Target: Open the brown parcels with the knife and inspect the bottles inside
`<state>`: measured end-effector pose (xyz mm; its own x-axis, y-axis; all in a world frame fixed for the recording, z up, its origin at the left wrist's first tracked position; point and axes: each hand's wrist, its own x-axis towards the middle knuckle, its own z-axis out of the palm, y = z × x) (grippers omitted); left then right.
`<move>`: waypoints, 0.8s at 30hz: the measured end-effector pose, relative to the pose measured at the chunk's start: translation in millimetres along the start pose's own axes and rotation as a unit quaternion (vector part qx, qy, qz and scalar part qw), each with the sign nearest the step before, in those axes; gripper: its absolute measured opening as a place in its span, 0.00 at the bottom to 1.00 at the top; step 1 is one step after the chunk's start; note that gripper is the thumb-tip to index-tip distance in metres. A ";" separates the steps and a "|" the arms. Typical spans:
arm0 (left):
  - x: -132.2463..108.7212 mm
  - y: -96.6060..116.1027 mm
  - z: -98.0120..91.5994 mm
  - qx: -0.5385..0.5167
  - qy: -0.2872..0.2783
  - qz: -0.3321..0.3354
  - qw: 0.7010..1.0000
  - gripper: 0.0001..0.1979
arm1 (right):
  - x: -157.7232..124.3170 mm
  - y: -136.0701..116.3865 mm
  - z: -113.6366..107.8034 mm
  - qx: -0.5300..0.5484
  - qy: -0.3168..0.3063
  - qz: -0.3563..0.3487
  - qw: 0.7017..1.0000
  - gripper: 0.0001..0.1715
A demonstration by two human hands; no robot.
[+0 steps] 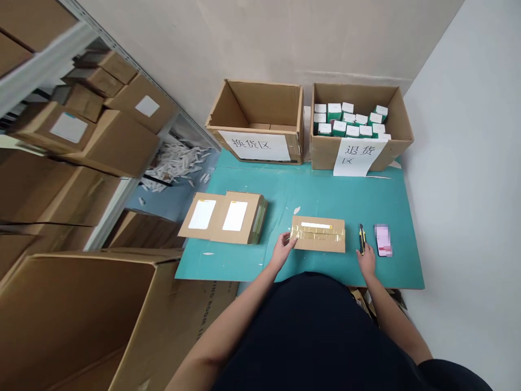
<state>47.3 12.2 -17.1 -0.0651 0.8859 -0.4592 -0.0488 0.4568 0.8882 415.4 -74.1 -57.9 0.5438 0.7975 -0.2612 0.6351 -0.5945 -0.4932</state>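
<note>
A small cardboard box (319, 244) sealed with shiny tape lies on the green table in front of me, a white label strip along its upper side. My left hand (283, 251) grips its left end, thumb on the near face and fingers at the edge. To the right, my right hand (367, 260) has its fingers closed on the lower end of a black and yellow box cutter (362, 238), which points away from me. A phone (383, 240) with a lit, partly blurred screen lies right of the knife.
Two labelled cardboard boxes (303, 193) lie at the table's left. At the back stand an open carton (293, 149) with a paper sign and another carton (321, 157) holding several green-white packs. Shelving with boxes (118, 144) and a large open carton (163, 326) flank the left.
</note>
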 end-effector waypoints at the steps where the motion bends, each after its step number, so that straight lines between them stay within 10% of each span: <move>1: 0.8 3.0 0.5 0.002 -0.009 -0.003 1.000 0.32 | -0.4 2.5 0.8 0.004 0.011 0.006 1.000 0.36; 13: -2.8 -1.2 4.4 0.020 -0.015 -0.012 1.000 0.29 | 21.8 -28.8 -12.6 0.183 -0.049 0.060 0.980 0.31; 18: -3.8 -8.4 8.4 -0.014 -0.027 0.008 1.000 0.30 | 7.5 -77.2 -54.4 0.287 -0.118 -0.041 0.950 0.38; 24: -4.4 -14.8 16.7 -0.046 -0.010 0.018 0.999 0.28 | 1.4 -145.9 -101.4 0.068 -0.204 -0.254 0.943 0.27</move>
<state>65.0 2.9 -28.0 -0.0495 0.9036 -0.4256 -0.1392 0.4157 0.8988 379.2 3.4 97.8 -0.0855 0.9651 -0.2477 0.6658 -0.1296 -0.7347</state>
